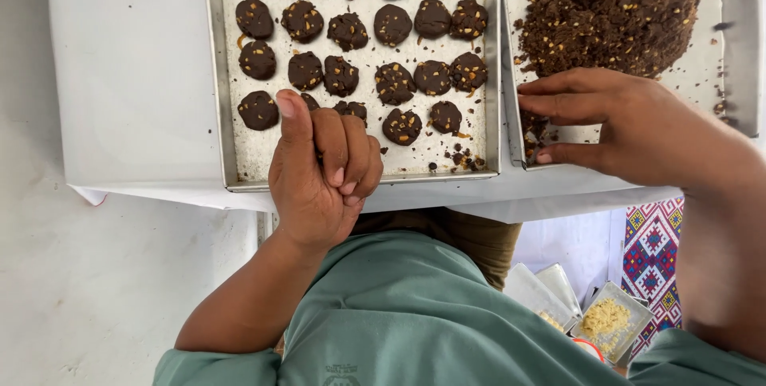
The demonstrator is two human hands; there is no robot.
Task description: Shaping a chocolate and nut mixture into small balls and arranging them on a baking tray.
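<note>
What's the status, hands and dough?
Left hand curled shut over cookie tray. Right hand open at dough tray, fingertips by dough pile. Nothing in the way.

White table [136,75] (two metal trays [217,75])

Baking tray [214,75]: sheet metal, dull grey, brushed finish; floor w/ pale rough dusting.
Cookie rounds [393,25]: dark brown dough, matt, lumpy, studded w/ pale nut bits.
Second tray [511,91]: metal, same dull finish.
Dough heap [614,7]: coarse, crumbly, matt, nut-flecked.
Table cover [132,75]: white sheet, smooth, matt; paper or plastic, can't tell.
Shirt [415,322]: green cloth, soft matt weave.
Patterned mat [653,254]: woven textile, multi-colour.
Small containers [606,322]: clear glossy plastic, yellowish crumbs inside.
</note>
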